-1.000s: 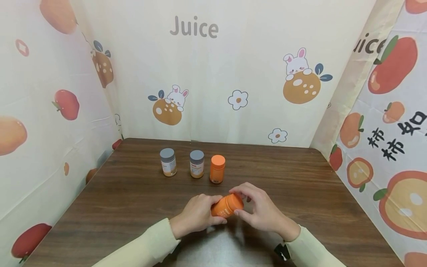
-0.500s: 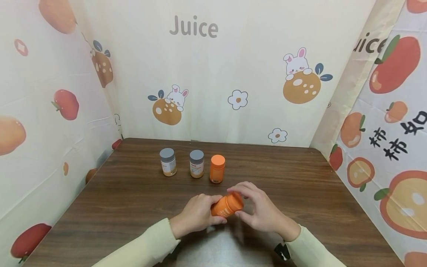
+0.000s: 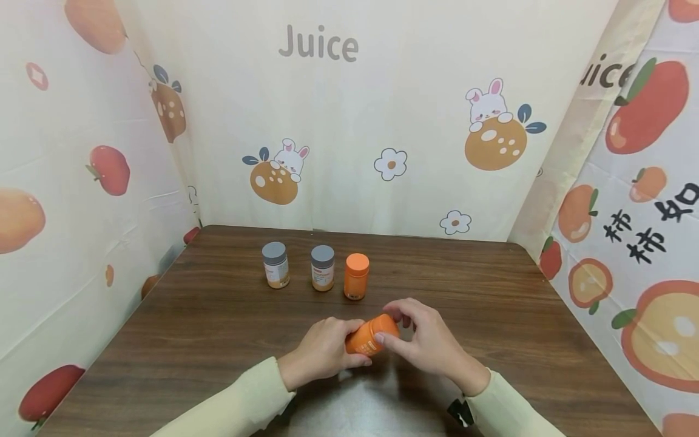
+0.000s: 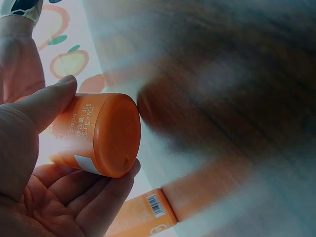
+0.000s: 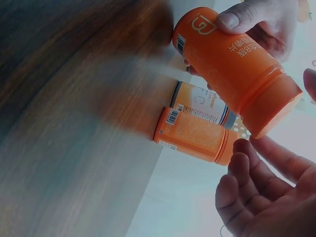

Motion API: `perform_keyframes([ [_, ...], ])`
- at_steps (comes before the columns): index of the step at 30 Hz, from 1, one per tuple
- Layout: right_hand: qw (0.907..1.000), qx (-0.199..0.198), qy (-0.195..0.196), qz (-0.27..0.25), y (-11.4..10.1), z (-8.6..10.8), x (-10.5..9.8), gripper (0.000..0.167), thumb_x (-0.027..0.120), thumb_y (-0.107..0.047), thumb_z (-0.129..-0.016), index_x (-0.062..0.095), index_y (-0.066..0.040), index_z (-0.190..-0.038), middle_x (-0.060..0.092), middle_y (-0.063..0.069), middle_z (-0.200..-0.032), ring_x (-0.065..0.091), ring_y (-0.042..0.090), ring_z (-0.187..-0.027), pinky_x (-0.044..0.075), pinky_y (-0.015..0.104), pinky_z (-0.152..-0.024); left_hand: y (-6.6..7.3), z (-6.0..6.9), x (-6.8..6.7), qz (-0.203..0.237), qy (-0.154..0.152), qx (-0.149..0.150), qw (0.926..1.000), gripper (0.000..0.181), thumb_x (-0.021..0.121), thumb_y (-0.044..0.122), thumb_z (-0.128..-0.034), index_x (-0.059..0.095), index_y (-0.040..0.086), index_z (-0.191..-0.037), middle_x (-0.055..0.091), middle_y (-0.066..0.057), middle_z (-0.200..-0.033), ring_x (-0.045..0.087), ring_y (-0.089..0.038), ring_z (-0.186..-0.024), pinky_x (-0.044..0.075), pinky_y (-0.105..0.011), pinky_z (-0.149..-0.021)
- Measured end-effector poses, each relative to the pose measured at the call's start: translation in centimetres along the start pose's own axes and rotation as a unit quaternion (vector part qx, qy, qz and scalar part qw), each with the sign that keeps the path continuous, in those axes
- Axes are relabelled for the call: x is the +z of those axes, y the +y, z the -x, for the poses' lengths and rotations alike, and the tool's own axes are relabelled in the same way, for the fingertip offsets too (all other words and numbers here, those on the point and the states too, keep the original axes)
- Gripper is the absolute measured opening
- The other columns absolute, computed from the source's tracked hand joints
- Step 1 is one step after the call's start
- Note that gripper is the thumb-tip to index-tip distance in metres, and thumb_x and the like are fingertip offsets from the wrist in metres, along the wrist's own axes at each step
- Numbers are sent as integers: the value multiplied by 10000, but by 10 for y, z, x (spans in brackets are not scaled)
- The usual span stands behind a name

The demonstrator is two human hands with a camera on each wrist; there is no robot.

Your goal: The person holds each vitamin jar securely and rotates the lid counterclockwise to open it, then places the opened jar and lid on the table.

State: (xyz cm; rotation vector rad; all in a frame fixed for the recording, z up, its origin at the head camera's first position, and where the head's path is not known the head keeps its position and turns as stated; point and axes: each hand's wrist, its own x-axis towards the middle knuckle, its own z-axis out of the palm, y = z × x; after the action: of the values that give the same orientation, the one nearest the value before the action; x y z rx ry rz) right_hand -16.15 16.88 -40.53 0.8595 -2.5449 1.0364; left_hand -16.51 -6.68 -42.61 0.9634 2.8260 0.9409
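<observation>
An orange supplement bottle (image 3: pixel 363 340) with an orange cap lies tilted in my left hand (image 3: pixel 322 351), which grips its body between thumb and fingers. Its base faces the left wrist camera, and printed text shows beside it on the bottle (image 4: pixel 75 116). My right hand (image 3: pixel 428 340) is at the cap (image 5: pixel 273 104). In the right wrist view its thumb (image 5: pixel 310 83) stands slightly apart from the cap, while the index fingertip meets or nearly meets the cap's edge. The other fingers of the right hand (image 5: pixel 269 192) curl loosely below, holding nothing. The cap sits on the bottle.
On the brown wooden table (image 3: pixel 464 285), beyond my hands, stand a second orange bottle (image 3: pixel 356 278) and two grey-capped bottles, one in the middle (image 3: pixel 323 269) and one at left (image 3: pixel 276 266). Fruit-printed curtains (image 3: pixel 349 109) border the back and sides.
My right thumb has moved leftward over the cap and the fingers have shifted slightly right. The bottle's capped end sits a little differently. My left hand and the standing bottles have stayed put.
</observation>
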Motion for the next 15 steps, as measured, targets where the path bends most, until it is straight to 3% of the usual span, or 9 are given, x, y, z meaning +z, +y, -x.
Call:
perform_keyframes([
  [7, 9984, 498, -256, -63, -1, 0, -1, 348, 829, -471, -847, 705, -205, -1035, 635, -122, -840, 574, 143, -743, 476, 261, -656, 1, 0, -1, 85, -64, -60, 9999, 379, 901, 366, -791, 716, 211, -1083, 627, 167, -813, 553, -13, -669, 462, -237, -622],
  [15, 9987, 356, -353, -109, 0, 0, -2, 340, 837, -439, -849, 701, -213, -1063, 634, -141, -855, 581, 138, -749, 494, 282, -656, 1, -1, -1, 99, -102, -64, 9999, 372, 902, 364, -790, 713, 216, -1075, 620, 172, -804, 551, -14, -664, 457, -238, -616],
])
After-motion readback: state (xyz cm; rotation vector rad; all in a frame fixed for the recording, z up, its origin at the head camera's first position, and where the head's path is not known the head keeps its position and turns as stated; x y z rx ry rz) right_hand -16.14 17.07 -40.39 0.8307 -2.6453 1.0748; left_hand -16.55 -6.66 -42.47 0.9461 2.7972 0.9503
